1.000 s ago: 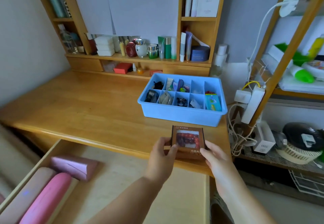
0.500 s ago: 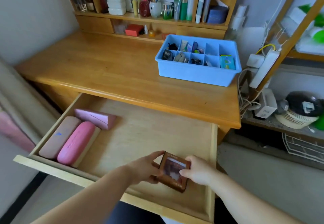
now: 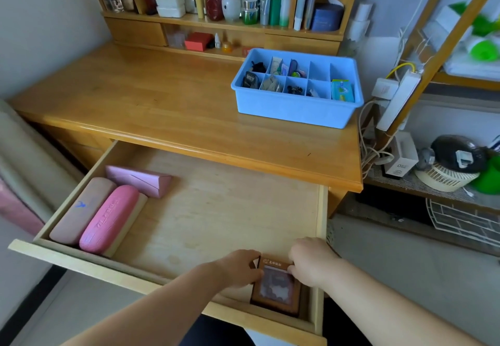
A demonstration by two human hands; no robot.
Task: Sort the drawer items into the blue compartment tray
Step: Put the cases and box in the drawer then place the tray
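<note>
Held between both hands at the near right corner of the open drawer [image 3: 189, 218]: a brown windowed box [image 3: 277, 286], flat or nearly flat on the drawer floor, tucked close to the front rail and the right wall. Left hand [image 3: 238, 267] at its left edge, right hand [image 3: 311, 260] at its upper right corner, fingers [image 3: 290, 269] of each curled onto the box; probably pinching rather than merely touching, though fingertips were hidden behind knuckles and motion blur. Long axis of the box ran roughly away from the body, toward the surface [image 3: 173, 107]. Both hands about equally near, one per side, so either could carry it.

Lay far ahead and to the right: the blue compartment tray [image 3: 295, 110], on the back right part of the surface, well apart from the box. Most front and left cells already filled with small items; two or three rear cells toward the right looked unfilled. Judged too wide for those narrow cells, hence perhaps the box's place in the drawer.

Also in the drawer, at the left: a pink hard case [image 3: 108, 218] beside a paler case [image 3: 81, 210], and a folded pink triangular case [image 3: 140, 180] behind them.

Beyond the surface, a wooden hutch with bottles, jars and books; at right, a shelf rack with a power strip [image 3: 397, 99], tangled cables and a small fan.
</note>
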